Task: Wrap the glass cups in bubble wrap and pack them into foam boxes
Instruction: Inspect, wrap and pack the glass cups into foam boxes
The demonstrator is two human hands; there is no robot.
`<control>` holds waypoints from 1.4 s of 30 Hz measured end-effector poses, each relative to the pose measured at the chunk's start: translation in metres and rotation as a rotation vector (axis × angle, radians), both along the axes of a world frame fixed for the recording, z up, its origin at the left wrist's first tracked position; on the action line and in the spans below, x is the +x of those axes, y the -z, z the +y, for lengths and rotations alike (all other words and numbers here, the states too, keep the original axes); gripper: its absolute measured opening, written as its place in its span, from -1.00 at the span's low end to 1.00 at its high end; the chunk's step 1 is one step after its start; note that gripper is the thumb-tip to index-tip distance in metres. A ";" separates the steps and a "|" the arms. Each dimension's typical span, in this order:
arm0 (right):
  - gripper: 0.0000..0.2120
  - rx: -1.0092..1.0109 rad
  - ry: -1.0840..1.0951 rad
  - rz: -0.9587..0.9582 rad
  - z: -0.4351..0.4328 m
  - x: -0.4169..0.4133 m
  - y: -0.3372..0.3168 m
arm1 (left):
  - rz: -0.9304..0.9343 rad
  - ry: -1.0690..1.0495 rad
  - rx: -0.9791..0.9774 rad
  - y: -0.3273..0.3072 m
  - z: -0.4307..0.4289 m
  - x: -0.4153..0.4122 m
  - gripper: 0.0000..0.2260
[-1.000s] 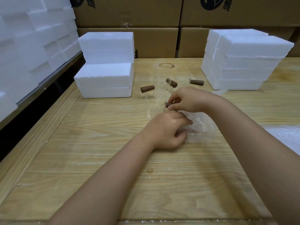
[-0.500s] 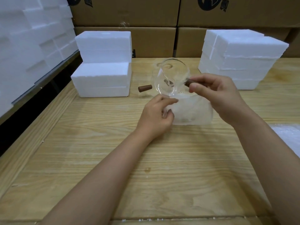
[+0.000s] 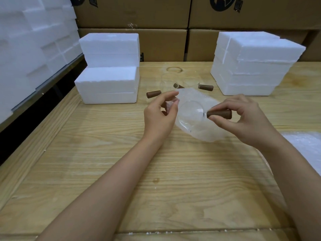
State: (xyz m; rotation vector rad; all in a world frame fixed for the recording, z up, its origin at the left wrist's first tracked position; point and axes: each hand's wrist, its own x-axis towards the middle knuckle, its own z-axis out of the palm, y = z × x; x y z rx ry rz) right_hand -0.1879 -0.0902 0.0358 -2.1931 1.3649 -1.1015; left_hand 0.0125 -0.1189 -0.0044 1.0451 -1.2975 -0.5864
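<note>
The wooden table (image 3: 121,180) spreads beneath both hands, with cartons (image 3: 132,13) stacked beyond the fingertips and foam boxes (image 3: 107,84) piled to either side, all shut. Above the board the left hand (image 3: 160,117) pinches an edge of the wrap (image 3: 199,134) between thumb and forefinger, while the right hand (image 3: 243,119) grips the brown handle (image 3: 219,114) of the cup (image 3: 191,113), which lies tilted against the sheet between the two hands. Other cups (image 3: 167,82) stand just past the fingertips. Judging from this, the risk is the thin pinch: if the wrap slips free, the fold opens and glass stays bare; and held only by its handle, the cup could twist and knock the table. More wrap lies outside the right wrist.
</note>
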 end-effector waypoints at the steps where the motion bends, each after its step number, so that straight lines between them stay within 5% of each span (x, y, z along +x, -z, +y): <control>1: -0.92 -0.035 0.026 0.049 0.000 0.000 0.000 | 0.007 0.008 -0.007 -0.002 0.002 -0.001 -0.73; 7: -0.89 -0.335 0.159 0.406 0.002 0.009 0.002 | 0.098 0.065 0.007 -0.006 0.006 -0.010 -0.73; 15: -0.87 -0.348 0.194 0.453 0.000 0.024 0.014 | 0.181 0.268 -0.039 -0.010 0.013 -0.019 -0.79; 21: -0.89 -0.251 0.146 0.335 -0.007 0.017 0.019 | 0.367 0.380 0.038 -0.011 0.011 -0.010 -0.84; 27: -0.88 -0.203 0.015 0.021 -0.003 0.009 0.006 | 0.476 0.105 0.249 -0.005 -0.009 -0.003 -0.72; 32: -0.73 -0.132 -0.081 -0.188 -0.003 0.007 0.002 | 0.514 0.518 0.574 -0.003 -0.010 0.002 -0.36; 38: -0.73 -0.162 0.022 -0.300 -0.005 0.006 0.003 | 0.632 0.563 0.533 -0.007 -0.002 -0.011 -0.87; 42: -0.79 -0.212 0.131 -0.306 -0.008 0.010 0.007 | 0.406 0.451 0.440 -0.006 0.003 -0.016 -0.92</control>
